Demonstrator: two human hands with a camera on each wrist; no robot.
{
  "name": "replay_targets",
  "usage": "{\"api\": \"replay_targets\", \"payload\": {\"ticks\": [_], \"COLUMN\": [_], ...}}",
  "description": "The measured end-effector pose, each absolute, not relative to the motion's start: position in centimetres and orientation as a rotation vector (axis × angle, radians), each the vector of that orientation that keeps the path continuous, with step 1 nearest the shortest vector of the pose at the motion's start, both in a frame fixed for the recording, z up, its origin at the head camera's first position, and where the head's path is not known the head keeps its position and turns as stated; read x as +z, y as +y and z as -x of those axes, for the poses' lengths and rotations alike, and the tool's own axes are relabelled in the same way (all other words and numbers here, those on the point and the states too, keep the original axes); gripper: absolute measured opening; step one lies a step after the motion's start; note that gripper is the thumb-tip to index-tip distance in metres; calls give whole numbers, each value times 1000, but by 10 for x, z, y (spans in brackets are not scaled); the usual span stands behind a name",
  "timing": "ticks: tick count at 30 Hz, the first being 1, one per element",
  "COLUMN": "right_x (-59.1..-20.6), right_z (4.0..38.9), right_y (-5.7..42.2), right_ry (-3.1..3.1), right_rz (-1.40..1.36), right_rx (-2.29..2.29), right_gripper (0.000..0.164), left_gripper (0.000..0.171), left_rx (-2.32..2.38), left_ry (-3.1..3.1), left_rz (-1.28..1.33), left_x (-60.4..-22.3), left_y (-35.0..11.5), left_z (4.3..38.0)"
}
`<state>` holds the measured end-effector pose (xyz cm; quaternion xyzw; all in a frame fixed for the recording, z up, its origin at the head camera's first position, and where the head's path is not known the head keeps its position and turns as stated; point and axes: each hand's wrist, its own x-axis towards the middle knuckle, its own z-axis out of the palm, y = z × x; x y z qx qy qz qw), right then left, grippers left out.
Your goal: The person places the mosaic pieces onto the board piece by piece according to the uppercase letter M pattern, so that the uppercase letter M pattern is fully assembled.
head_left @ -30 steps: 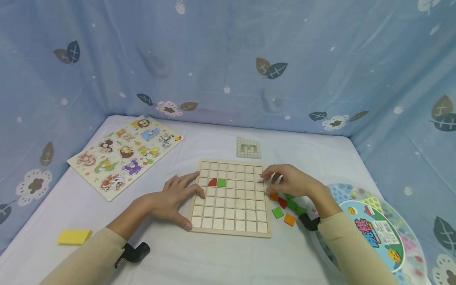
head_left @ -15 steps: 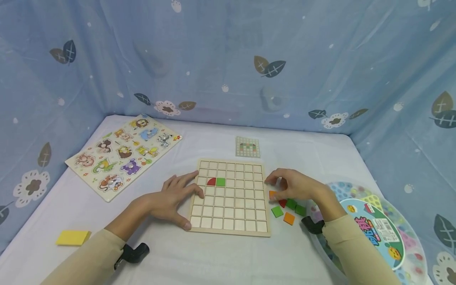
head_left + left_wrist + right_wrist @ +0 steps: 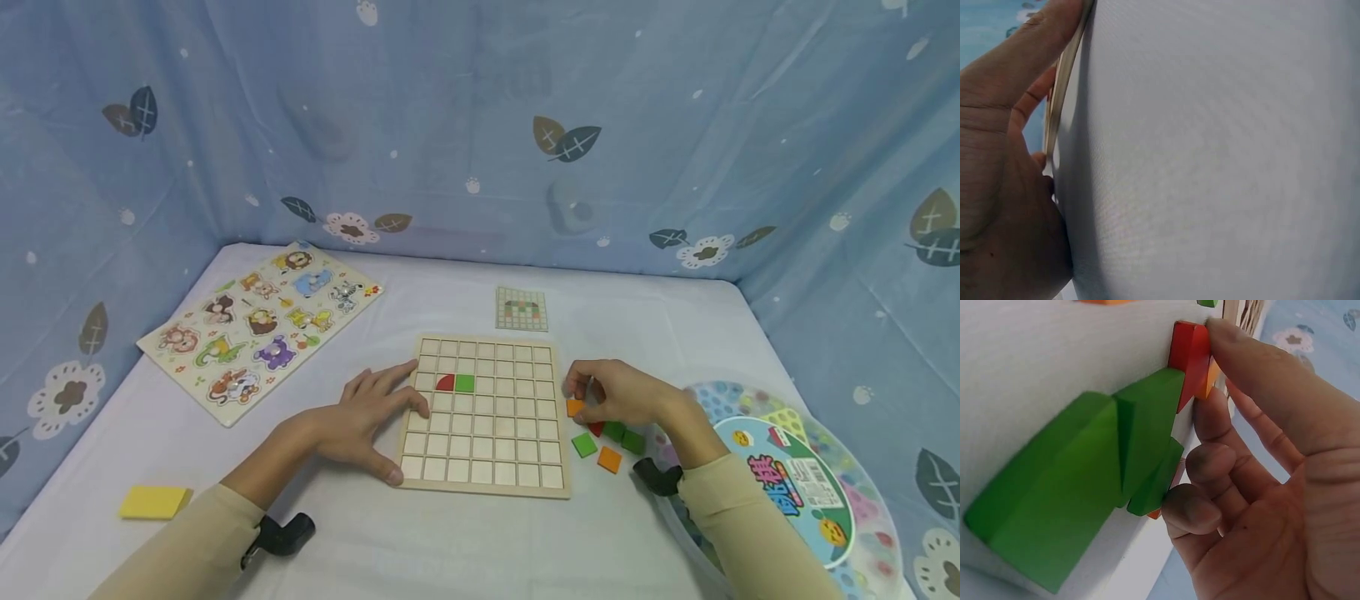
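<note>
A square wooden grid board (image 3: 480,489) lies flat on the white table. One red quarter-round piece (image 3: 446,382) and a green square tile (image 3: 465,383) sit side by side in its cells. My left hand (image 3: 363,421) rests along the board's left edge, fingers spread and thumb at the near corner. Just off the right edge, my right hand (image 3: 618,393) pinches an orange square tile (image 3: 575,407) between thumb and fingers. Under and beside that hand are another red piece (image 3: 1189,353) and several green tiles (image 3: 1054,487), partly hidden in the head view.
Nearer me lie a loose green tile (image 3: 584,445) and an orange tile (image 3: 609,459). Behind the board is a small pattern card (image 3: 522,309). An animal puzzle board (image 3: 262,333) and a yellow block (image 3: 154,502) are at left. A round clear game box (image 3: 795,492) stands under my right forearm.
My right hand has moved from over the board's right edge down to the orange tile beside it, and its fingers have closed in. My left hand stays where it was.
</note>
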<state>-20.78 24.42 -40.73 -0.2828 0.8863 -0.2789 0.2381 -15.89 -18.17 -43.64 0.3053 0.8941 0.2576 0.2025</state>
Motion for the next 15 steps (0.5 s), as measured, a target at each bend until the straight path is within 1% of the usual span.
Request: {"api": "replay_targets", "payload": {"ticks": [6,11,15], "right_x": [-407,-406,-405], "right_z": [206,205,204], "right_y": [245,245,245], "right_ry": [2450,2496,2517], "right_rz": [793,817,813], "right_rx": [-729,-696,-695], "right_gripper": [25,20,23], "left_gripper": [80,80,80], "left_rx": [717,708,703], "left_ry": [2497,2500,2504], "left_rz": [-870,-857,-848], "left_x": [-435,-435,-436], "left_y": [-181,-181,-181], "left_z": [159,159,158]}}
